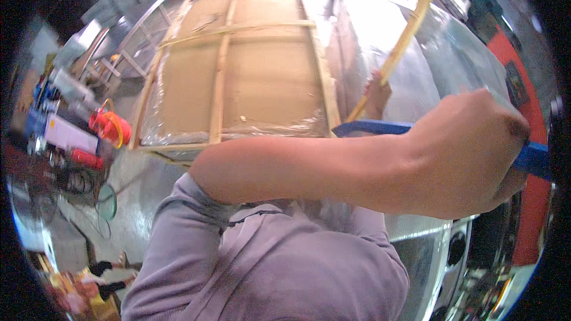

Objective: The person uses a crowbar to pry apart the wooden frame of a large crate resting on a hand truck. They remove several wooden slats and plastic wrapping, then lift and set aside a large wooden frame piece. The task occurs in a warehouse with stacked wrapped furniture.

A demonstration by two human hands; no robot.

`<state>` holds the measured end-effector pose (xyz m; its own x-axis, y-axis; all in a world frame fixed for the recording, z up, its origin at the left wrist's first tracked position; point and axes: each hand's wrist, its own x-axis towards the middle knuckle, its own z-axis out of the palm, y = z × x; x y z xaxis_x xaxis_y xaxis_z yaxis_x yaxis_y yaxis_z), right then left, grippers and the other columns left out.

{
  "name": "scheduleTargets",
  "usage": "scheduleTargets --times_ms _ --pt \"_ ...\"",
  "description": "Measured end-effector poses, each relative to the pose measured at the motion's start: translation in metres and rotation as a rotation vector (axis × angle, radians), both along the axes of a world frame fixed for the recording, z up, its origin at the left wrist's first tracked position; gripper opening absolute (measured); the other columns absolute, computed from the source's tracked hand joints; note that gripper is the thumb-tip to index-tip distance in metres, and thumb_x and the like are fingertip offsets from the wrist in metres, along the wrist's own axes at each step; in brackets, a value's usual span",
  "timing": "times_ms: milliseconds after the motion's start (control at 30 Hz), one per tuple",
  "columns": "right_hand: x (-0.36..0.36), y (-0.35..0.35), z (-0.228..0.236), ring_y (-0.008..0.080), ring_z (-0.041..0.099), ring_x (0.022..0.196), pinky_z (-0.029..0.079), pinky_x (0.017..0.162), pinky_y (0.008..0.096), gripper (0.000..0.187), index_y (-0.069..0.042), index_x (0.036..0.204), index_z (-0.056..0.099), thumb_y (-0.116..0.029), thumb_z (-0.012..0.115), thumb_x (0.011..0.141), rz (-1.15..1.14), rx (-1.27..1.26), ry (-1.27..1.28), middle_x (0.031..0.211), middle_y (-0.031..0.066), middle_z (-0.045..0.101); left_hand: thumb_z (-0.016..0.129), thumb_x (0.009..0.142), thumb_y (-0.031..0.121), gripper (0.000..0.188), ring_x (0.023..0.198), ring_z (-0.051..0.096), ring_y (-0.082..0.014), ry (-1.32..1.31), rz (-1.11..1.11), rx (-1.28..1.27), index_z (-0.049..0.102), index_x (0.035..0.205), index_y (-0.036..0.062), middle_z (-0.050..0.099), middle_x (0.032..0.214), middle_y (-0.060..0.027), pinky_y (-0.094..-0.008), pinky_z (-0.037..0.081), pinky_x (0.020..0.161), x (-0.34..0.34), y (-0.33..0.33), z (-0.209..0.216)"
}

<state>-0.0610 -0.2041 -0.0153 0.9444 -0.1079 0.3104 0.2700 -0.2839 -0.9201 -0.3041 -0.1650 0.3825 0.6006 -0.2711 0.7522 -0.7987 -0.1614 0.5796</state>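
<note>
My left forearm crosses in front of me to the right. My left hand [476, 148] is closed in a fist around a long, flat blue piece [375, 127]. One end of it tapers to a point near the wooden frame's corner, and the other sticks out beyond my fist; its kind is unclear. Behind that arm, my right hand [378, 95] is closed on a long, thin wooden strip [410, 27], which slants up to the right. My right forearm is mostly hidden. The strip's lower end comes close to the blue piece.
A large wooden frame [220, 83] with brown board panels and clear wrap lies ahead. Plastic-wrapped goods [380, 30] stand to its right. An orange-red bucket [111, 126] sits at left, near a red cylinder [87, 158]. A red panel [533, 220] rises at far right.
</note>
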Motion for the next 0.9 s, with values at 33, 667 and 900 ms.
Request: scheduleTargets --times_ms 33,667,900 --pt "-0.016 -0.004 -0.007 0.0172 0.058 0.06 0.047 0.054 0.0327 0.025 -0.001 0.091 0.067 -0.026 0.07 0.093 0.001 -0.092 -0.016 0.07 0.0065 0.063 0.068 0.078 0.02 0.02 0.066 0.067 -0.0449 0.016 0.031 0.021 0.066 0.07 0.0011 0.064 0.067 -0.0243 -0.0482 0.058 0.063 -0.007 0.015 -0.002" --pt "-0.09 0.231 0.049 0.0506 0.064 0.098 0.052 0.081 0.055 0.031 0.0 0.112 0.06 -0.022 0.065 0.091 0.116 -0.854 -0.247 0.102 0.0313 0.067 0.065 0.096 0.024 0.023 0.065 0.047 -0.006 0.698 0.954 -0.326 0.063 0.085 0.0032 0.052 0.066 0.0031 -0.028 0.044 0.057 -0.359 0.428 -0.209" --pt "-0.052 0.242 0.216 0.0553 0.064 0.093 0.051 0.079 0.0593 0.065 0.001 0.102 0.059 -0.063 0.054 0.094 -0.303 -0.793 -0.177 0.094 0.0349 0.067 0.064 0.098 0.025 0.032 0.051 0.043 -0.0042 0.762 1.448 -0.739 0.052 0.072 0.0104 0.049 0.061 0.0066 -0.0255 0.031 0.045 -0.469 0.537 -0.298"
